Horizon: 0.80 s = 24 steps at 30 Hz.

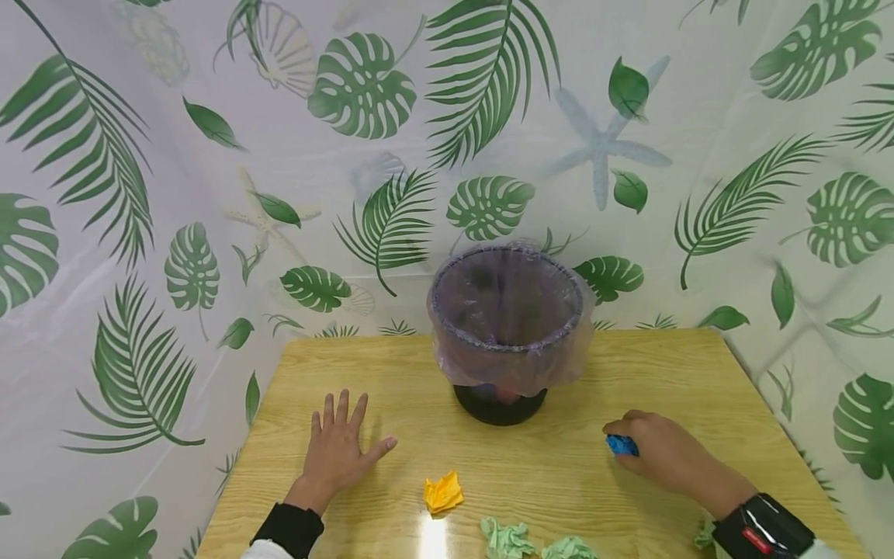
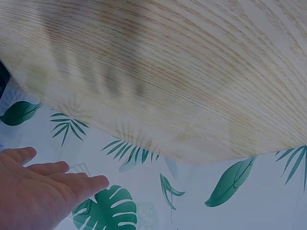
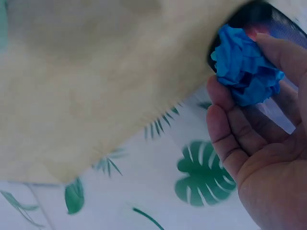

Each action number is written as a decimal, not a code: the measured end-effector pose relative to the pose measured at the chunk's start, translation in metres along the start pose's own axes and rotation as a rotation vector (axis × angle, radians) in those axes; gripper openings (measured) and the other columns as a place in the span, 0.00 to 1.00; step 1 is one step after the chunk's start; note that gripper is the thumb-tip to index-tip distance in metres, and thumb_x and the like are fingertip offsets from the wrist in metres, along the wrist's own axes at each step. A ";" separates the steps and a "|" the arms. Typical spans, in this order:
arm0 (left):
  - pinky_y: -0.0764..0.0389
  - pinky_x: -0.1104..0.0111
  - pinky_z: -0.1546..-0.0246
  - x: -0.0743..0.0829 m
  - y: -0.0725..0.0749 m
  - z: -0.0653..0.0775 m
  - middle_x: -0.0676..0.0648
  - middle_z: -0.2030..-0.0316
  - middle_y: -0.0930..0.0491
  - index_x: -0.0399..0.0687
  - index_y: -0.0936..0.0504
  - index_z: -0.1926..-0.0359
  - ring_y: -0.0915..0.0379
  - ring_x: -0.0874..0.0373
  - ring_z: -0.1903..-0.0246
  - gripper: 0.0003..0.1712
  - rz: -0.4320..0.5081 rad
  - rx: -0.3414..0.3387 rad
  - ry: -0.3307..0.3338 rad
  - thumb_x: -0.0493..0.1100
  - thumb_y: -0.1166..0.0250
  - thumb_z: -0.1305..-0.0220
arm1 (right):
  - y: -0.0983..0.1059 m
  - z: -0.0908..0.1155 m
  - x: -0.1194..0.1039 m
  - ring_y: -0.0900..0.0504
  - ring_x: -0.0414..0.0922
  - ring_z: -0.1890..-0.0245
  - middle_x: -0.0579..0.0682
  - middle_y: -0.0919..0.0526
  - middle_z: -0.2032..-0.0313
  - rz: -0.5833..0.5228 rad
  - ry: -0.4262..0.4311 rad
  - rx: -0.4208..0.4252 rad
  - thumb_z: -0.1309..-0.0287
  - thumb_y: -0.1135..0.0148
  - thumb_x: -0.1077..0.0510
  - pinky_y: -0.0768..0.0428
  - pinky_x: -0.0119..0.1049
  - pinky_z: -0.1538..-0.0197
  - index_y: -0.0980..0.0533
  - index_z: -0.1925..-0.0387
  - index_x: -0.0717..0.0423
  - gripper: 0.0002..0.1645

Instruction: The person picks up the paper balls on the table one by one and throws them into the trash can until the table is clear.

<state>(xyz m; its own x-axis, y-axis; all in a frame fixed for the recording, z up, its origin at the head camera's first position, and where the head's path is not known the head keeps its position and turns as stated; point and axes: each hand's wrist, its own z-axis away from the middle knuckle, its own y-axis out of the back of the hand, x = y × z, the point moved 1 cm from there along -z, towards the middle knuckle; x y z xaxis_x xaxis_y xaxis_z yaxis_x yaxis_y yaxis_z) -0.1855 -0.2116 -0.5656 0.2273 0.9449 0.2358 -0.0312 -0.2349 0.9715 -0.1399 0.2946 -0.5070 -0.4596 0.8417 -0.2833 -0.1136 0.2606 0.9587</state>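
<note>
In the head view, my right hand (image 1: 660, 450) holds a crumpled ball of blue paper (image 1: 621, 445) over the right part of the table. The right wrist view shows the blue paper ball (image 3: 245, 67) pinched between thumb and curled fingers. My left hand (image 1: 340, 450) is over the left part of the table, fingers spread and straight, holding nothing. A crumpled yellow paper (image 1: 443, 493) lies to the right of the left hand. Between and beyond the hands stands a round dark bin (image 1: 499, 405), lined with a translucent purple bag (image 1: 513, 365) folded over its rim.
Crumpled light green paper (image 1: 506, 537) lies at the near edge, with another green paper ball (image 1: 569, 548) beside it. A further green piece (image 1: 704, 534) is partly hidden by the right wrist. A leaf-patterned sheet (image 1: 482, 210) hangs behind the wooden table (image 1: 377, 373).
</note>
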 end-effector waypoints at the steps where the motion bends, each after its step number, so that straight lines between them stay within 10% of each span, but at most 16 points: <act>1: 0.57 0.32 0.28 0.000 0.000 0.000 0.31 0.21 0.53 0.49 0.46 0.18 0.64 0.28 0.23 0.58 0.000 0.005 -0.001 0.81 0.49 0.36 | 0.006 -0.001 -0.001 0.17 0.42 0.64 0.50 0.16 0.60 0.006 0.004 0.012 0.48 0.20 0.57 0.16 0.37 0.65 0.15 0.50 0.59 0.23; 24: 0.57 0.32 0.28 0.002 0.003 0.002 0.32 0.21 0.54 0.50 0.47 0.18 0.65 0.28 0.23 0.58 -0.010 -0.016 0.006 0.82 0.50 0.36 | 0.136 -0.044 -0.034 0.14 0.52 0.63 0.59 0.15 0.56 0.013 0.076 0.291 0.46 0.21 0.60 0.16 0.40 0.68 0.17 0.45 0.61 0.26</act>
<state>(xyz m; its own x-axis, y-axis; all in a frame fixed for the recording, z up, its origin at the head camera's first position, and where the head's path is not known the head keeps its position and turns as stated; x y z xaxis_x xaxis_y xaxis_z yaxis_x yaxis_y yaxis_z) -0.1834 -0.2113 -0.5624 0.2218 0.9485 0.2260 -0.0447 -0.2217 0.9741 -0.1786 0.2806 -0.3663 -0.5251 0.8110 -0.2578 0.1453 0.3840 0.9118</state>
